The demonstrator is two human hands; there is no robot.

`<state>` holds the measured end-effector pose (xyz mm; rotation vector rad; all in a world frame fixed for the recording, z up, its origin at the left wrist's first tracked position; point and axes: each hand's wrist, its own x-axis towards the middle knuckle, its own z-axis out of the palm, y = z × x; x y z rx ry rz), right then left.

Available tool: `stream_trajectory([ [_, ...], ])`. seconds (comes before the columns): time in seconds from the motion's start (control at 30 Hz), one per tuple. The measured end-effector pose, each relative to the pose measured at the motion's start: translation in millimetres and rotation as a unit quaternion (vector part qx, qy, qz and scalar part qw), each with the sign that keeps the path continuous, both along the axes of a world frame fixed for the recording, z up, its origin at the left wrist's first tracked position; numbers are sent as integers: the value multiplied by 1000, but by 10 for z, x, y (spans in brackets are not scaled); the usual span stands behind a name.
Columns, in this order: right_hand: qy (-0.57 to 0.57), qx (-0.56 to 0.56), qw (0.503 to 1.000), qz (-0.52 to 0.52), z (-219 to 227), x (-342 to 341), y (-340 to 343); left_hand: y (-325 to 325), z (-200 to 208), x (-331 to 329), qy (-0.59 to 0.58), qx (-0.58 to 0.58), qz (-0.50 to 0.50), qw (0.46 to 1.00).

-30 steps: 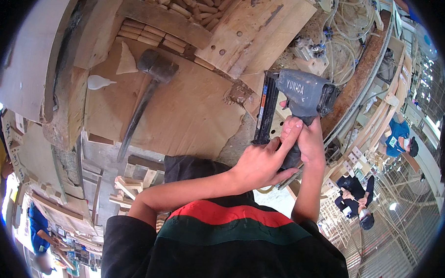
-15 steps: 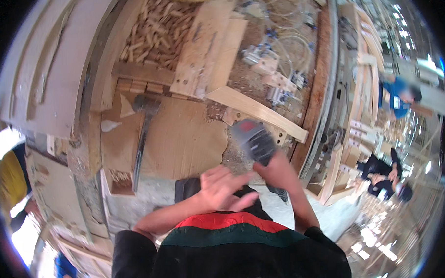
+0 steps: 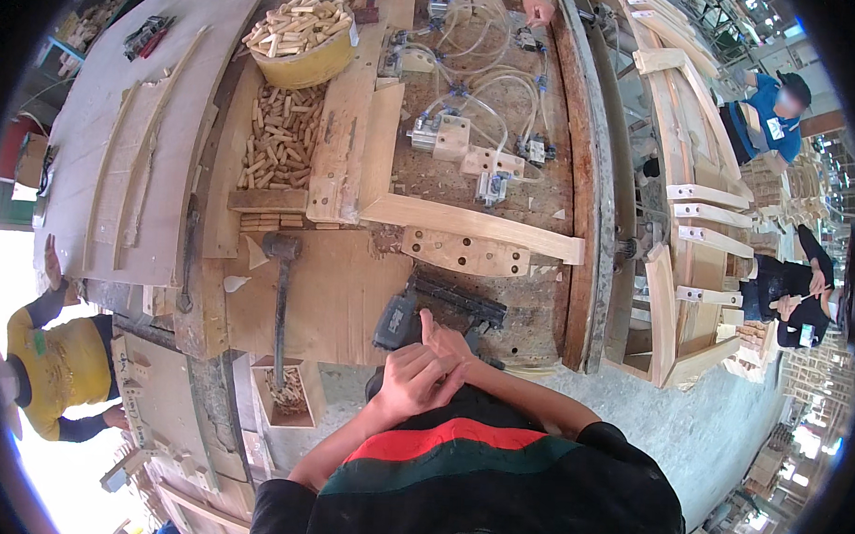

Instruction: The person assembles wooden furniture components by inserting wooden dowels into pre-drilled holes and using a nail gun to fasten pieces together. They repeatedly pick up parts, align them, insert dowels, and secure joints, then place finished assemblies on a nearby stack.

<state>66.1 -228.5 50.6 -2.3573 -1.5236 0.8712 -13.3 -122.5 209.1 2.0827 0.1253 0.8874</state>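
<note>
My left hand (image 3: 416, 383) is in front of my chest, its fingers curled and pressed against my right hand (image 3: 451, 343). One finger or thumb of the right hand points up; its other fingers are partly hidden behind the left. Whatever lies between the hands, if anything, cannot be made out. Just beyond them a dark nail gun (image 3: 399, 321) lies on its side at the bench's near edge, its long black magazine (image 3: 459, 301) pointing right. Behind it sit a drilled wooden plate (image 3: 466, 252) and an angled pale wooden frame piece (image 3: 476, 219).
A mallet (image 3: 282, 271) lies on a brown board (image 3: 337, 283). Wooden dowels fill a bin (image 3: 283, 140) and a yellow tub (image 3: 307, 63). Clamps with clear air hoses (image 3: 495, 86) cover the far bench. Another person's hand (image 3: 538, 5) shows at the far edge; other people work left and right.
The nail gun has gone from my right hand onto the bench. That hand has moved left to meet my left hand, whose spread fingers have curled. The view has shifted, showing more of the far bench.
</note>
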Motion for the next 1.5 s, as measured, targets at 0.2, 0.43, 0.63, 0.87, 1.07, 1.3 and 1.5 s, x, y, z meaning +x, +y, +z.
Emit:
stream_trajectory([
  [0.2, 175, 71, 979, -74, 585, 734, -5, -46, -17, 244, 44, 4, 29, 999],
  [0.43, -207, 182, 910, -310, 662, 3330, 606, 91, -91, 368, 106, 4, 53, 993],
  [0.63, -325, 258, 830, -373, 412, 4630, 1021, 235, -149, 473, 124, -12, 54, 991],
  [0.87, -300, 42, 932, -200, 630, 4384, 1329, 367, -175, 474, 116, -14, 78, 990],
  [1.07, -240, 358, 804, -409, 124, 4996, 1299, 445, -155, 493, 121, -14, 71, 990],
  [1.3, -20, 359, 916, -176, 1201, 3158, 1596, 369, -222, 474, 99, -14, 68, 993],
  [1.5, -267, 184, 940, 105, 172, 1911, 1422, 309, -58, 428, 78, 12, 42, 996],
])
